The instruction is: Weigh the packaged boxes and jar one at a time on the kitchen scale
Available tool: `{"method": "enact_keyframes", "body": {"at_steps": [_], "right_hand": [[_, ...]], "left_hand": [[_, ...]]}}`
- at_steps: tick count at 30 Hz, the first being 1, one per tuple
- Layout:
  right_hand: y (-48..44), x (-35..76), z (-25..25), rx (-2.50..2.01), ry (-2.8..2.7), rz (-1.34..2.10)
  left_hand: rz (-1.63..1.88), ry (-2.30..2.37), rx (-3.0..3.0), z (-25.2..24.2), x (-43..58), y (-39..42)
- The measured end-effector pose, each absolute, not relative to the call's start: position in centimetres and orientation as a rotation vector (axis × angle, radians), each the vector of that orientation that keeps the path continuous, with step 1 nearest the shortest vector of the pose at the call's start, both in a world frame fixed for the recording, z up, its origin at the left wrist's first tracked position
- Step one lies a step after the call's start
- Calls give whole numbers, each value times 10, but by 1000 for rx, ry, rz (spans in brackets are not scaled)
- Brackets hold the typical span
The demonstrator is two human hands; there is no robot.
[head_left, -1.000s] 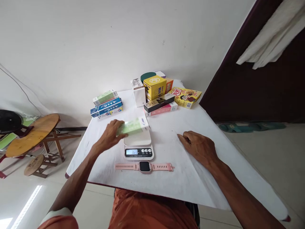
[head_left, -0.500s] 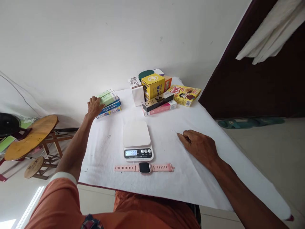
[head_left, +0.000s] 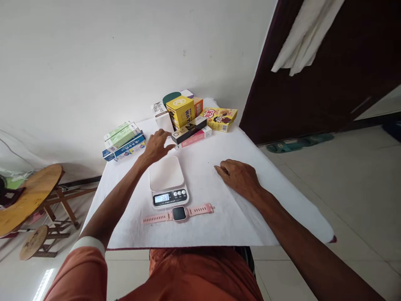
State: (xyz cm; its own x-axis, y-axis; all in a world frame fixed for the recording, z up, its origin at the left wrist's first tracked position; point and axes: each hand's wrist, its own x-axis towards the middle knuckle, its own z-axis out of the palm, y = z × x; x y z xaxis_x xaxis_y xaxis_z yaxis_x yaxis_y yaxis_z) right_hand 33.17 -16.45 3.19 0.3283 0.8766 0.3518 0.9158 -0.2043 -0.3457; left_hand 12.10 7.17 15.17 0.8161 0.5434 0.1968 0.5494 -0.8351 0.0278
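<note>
My left hand (head_left: 156,146) hovers just above the back edge of a white kitchen scale (head_left: 166,173), with fingers spread and holding nothing. Its fingertips are close to a black box (head_left: 189,130) that lies on a pink box (head_left: 196,138). The scale's plate is bare and its display seems to read 363. Loosely curled, my right hand (head_left: 239,175) rests on the white cloth right of the scale, with nothing seen in it. A pink-strapped smartwatch (head_left: 179,213) lies flat in front of the scale.
Green-and-white boxes (head_left: 121,136) lie on blue boxes (head_left: 133,147) at the back left. Behind the black box stand a white box (head_left: 162,117), a yellow box (head_left: 181,112) and a dark green round lid (head_left: 171,98). A yellow snack box (head_left: 219,118) lies to their right.
My left hand has left the green and blue boxes and moved right toward the black box, its fingers now spread. My right hand stays on the cloth. The camera view has shifted.
</note>
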Motion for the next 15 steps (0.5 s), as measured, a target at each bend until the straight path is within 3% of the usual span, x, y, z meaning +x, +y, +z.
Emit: {"method": "enact_keyframes", "body": {"at_steps": [8,15], "right_hand": [[-165,329,36,-2148,-1588,-80],[-165,328,39,-2168,-1592,-42]], "left_hand": [[-65,-1257,-2847,140,206,62],[-306,-1350,-2937,137,208,79]]}}
